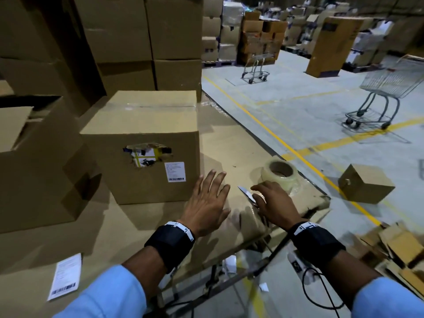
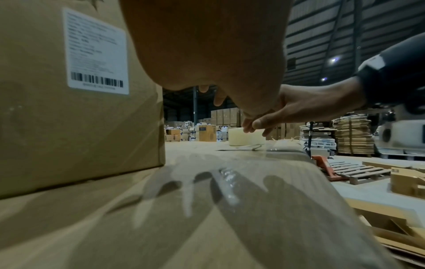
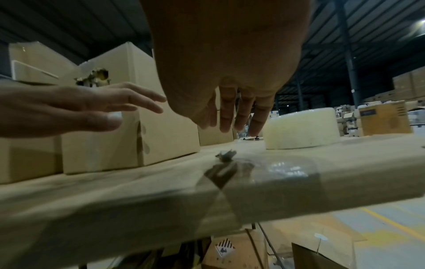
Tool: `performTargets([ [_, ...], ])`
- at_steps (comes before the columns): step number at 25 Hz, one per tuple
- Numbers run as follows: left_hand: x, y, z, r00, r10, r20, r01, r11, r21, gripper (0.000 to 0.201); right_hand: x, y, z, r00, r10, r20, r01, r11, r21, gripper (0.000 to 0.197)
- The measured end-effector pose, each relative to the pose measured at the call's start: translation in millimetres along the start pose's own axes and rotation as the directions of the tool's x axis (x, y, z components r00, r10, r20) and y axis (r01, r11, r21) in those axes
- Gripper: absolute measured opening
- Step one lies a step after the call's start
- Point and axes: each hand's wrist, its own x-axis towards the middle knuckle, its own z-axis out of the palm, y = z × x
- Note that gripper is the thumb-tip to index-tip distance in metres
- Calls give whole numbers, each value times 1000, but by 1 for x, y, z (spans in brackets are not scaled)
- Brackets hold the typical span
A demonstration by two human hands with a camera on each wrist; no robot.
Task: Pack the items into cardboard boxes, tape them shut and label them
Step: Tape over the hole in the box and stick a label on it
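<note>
The sealed brown cardboard box with a torn hole in its front (image 1: 140, 143) sits on the cardboard-covered desk (image 1: 128, 226), just left of both hands. It looks stiff-walled and probably fairly weighty, since it is full enough for printed packaging to show through the hole. The torn patch is a weak spot, so I would not press or grip there. The safest hold is likely two flat palms on opposite side walls low down, or fingers under the bottom edges. Clear tape runs across its top seam, and a white barcode label (image 1: 175, 172) is stuck on the front beside the hole, so this box seems finished.

The roll of clear packing tape with a brown core (image 1: 281, 174) lies flat on the desk near the right corner. It should be light, rigid and a little slick on the outside, easiest taken through the core or around the rim.

The left hand (image 1: 206, 203) hovers over the desk with fingers spread and straight, holding nothing. The right hand (image 1: 273, 203) reaches down beside the tape roll with fingers lowered over a small silver blade (image 1: 246, 193) lying on the desk; whether it grips the blade I cannot tell. The blade is thin and sharp, best taken by its back end

A loose white barcode label sheet (image 1: 65, 277) lies on the near left of the desk, thin and floppy
</note>
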Motion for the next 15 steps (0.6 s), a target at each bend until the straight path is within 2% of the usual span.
performTargets([
  [4,-2,6,9,996,-25,81,26,1000,-12,63,-10,4,15,995,35,93,-26,995,-92,25],
  [9,-10,3,14,993,-59,106,63,997,-40,63,-6,4,30,993,-56,103,74,981,-179,21],
  [13,-14,-3,13,989,-86,123,90,996,-28,62,-4,-4,36,987,30,159,13,965,-261,11],
  [15,-15,-6,13,989,-92,113,95,995,-19,61,-1,-8,36,984,68,166,-18,959,-283,13],
])
